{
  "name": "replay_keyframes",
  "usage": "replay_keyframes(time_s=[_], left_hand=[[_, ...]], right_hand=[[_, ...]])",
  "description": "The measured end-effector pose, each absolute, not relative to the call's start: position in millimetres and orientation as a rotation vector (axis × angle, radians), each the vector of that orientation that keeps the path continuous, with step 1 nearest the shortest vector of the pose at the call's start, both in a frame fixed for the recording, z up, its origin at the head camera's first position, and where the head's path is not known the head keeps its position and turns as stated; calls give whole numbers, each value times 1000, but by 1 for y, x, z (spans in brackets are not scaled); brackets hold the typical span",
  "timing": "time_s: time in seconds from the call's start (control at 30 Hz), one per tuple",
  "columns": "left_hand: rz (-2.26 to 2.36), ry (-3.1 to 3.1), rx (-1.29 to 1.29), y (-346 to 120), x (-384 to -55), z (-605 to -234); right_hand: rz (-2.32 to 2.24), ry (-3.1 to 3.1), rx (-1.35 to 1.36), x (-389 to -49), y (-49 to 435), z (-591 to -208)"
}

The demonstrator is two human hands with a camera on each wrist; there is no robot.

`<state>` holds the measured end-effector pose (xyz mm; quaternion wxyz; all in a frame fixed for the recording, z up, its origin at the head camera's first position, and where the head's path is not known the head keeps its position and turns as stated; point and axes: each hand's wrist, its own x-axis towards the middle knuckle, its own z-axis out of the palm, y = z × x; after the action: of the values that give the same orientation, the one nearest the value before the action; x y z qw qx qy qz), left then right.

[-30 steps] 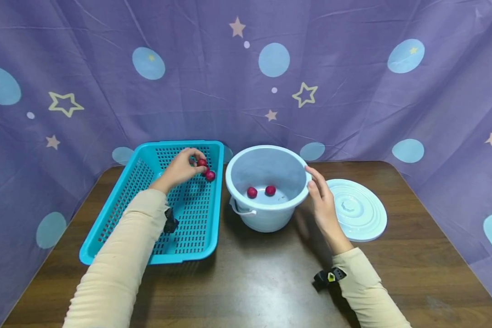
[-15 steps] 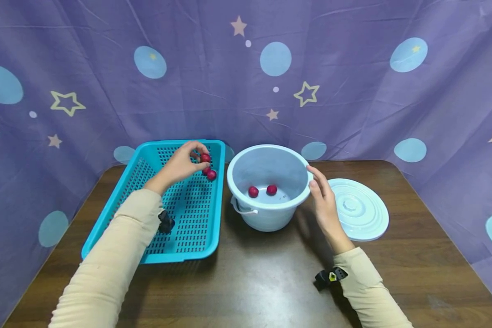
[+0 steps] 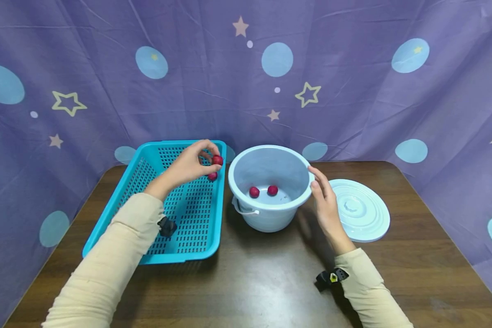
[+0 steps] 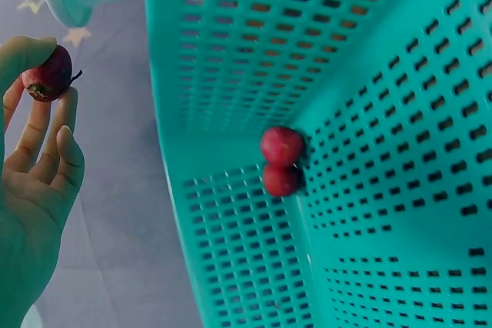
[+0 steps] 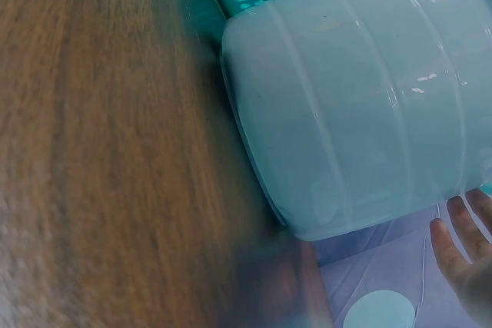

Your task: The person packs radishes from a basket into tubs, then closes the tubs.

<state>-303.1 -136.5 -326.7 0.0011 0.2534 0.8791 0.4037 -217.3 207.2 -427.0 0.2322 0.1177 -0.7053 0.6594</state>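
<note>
My left hand pinches a small red radish between thumb and fingers, above the far right part of the turquoise basket. Its thin root and crown show on this radish in the left wrist view. Two more radishes lie touching each other in a basket corner. The fingertips of my right hand rest against the right rim of a pale blue bucket, fingers nearly straight. Inside the bucket, two radishes sit on the bottom.
Right of the bucket, a round pale blue lid lies flat on the brown wooden table. The bucket's handle hangs down at its front left. A purple curtain with stars and dots hangs behind the table.
My left hand has lifted the radish from beside the other two and carried it right, toward the basket's right rim. My right hand has stayed at the bucket.
</note>
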Motion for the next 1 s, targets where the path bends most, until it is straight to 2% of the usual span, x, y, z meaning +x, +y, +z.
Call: replay_keyframes(time_s=[0.67, 1.0], left_hand=[[1242, 2727, 938, -113, -281, -317], [1190, 2699, 928, -105, -276, -312]], right_hand=[[1811, -1960, 288, -212, 208, -427], [1868, -1943, 324, -213, 207, -426]])
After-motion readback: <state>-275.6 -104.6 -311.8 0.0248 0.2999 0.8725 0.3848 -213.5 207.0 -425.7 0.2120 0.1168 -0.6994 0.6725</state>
